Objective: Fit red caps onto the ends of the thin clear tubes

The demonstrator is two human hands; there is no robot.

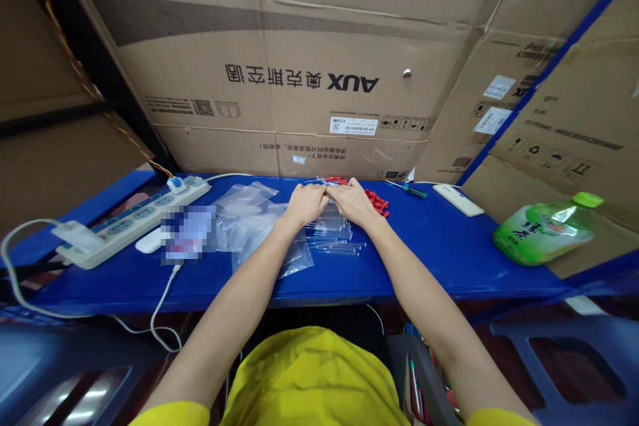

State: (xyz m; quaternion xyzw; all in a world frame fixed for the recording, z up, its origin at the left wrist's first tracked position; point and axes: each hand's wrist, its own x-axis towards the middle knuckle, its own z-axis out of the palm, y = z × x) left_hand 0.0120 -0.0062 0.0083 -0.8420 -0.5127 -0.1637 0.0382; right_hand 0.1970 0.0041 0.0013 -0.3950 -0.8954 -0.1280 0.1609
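Note:
My left hand (306,205) and my right hand (353,202) meet fingertip to fingertip at the back middle of the blue table. The fingers of both are bent and closed; what they grip, if anything, is too small and hidden to make out. Beneath and in front of them lies a row of thin clear tubes (339,246), pointing sideways. Small red caps (378,203) are heaped just right of my right hand, with a few more behind the fingers. Left of the tubes, clear plastic bags (249,223) spread out, partly under my left forearm.
On the left are a white power strip (144,216) with plugs and a blurred-out phone-like object (188,233) on a cable. A green-handled screwdriver (415,192), a white flat device (458,200) and a green bottle (546,229) lie right. Cardboard (299,33) walls the back.

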